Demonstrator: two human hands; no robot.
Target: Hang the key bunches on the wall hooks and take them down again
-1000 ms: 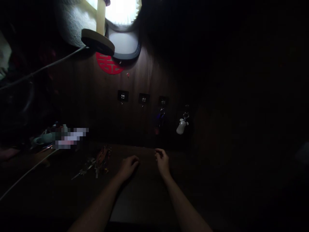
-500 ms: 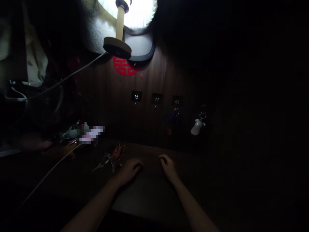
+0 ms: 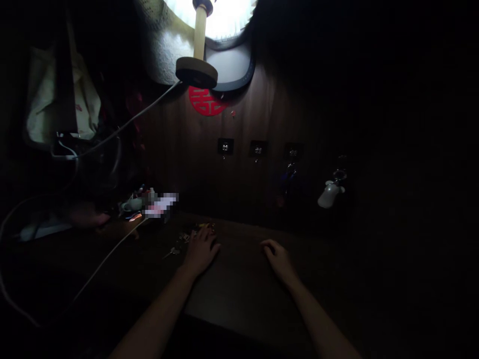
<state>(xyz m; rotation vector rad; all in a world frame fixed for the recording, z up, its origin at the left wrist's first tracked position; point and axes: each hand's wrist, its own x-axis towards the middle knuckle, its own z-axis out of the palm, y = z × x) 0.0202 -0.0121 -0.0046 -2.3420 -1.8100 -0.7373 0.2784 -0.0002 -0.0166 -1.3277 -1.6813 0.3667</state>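
In the dim light, my left hand (image 3: 201,250) lies over a bunch of keys (image 3: 182,241) on the dark wooden surface. Its fingers are spread, and they cover part of the bunch. One key sticks out to the left of the hand, and something yellow shows just beyond the fingertips. My right hand (image 3: 277,259) rests farther right on the same surface (image 3: 232,294). Its fingers bend loosely, with a gap between thumb and forefinger and nothing visible in it.
A lit lamp (image 3: 200,35) with a white cord hangs above, beside caps (image 3: 232,67) and a red paper cutout (image 3: 205,102). Wall hooks (image 3: 258,148) line the panel; one holds a white pendant (image 3: 328,194). Small items (image 3: 132,203) and a pale bag (image 3: 84,94) are at left.
My left hand has moved forward onto the keys and its fingers have spread. The right hand looks much the same. The view has shifted slightly to the left.
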